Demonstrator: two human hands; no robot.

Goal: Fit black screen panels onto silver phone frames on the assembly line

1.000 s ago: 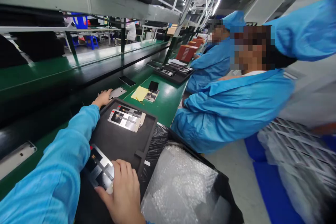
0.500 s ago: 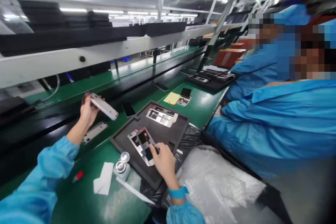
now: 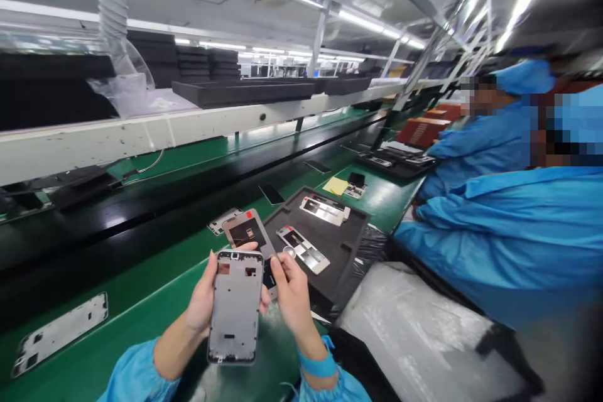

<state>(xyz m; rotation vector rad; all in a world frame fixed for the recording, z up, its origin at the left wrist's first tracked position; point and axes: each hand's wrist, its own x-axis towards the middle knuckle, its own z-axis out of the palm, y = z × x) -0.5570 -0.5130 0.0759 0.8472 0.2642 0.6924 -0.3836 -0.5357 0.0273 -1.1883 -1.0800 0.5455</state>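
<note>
In my left hand (image 3: 203,299) is a silver-grey phone frame (image 3: 234,314), its inner side with cutouts facing me. The fingers wrap round its upper part. My right hand (image 3: 292,289) pinches the edge of a phone screen (image 3: 242,232) with a pale gold border and a red tab at its top corner. That screen stands tilted just behind the frame, partly hidden by it; I cannot tell whether the two touch. Beside my right hand, a black foam tray (image 3: 339,276) holds another phone screen (image 3: 306,250) near its front and a further screen (image 3: 325,210) at its back.
On the dark conveyor belt lie a phone frame (image 3: 61,334) at left, another frame (image 3: 223,221) and a dark panel (image 3: 271,194). A yellow note (image 3: 336,186) is past the tray. Clear plastic bags (image 3: 424,320) fill the right front. Co-workers in blue (image 3: 509,226) sit at right.
My right hand has lifted one screen from the tray and carried it left. My left hand has brought the frame in from the belt side to the front. The view has turned left.
</note>
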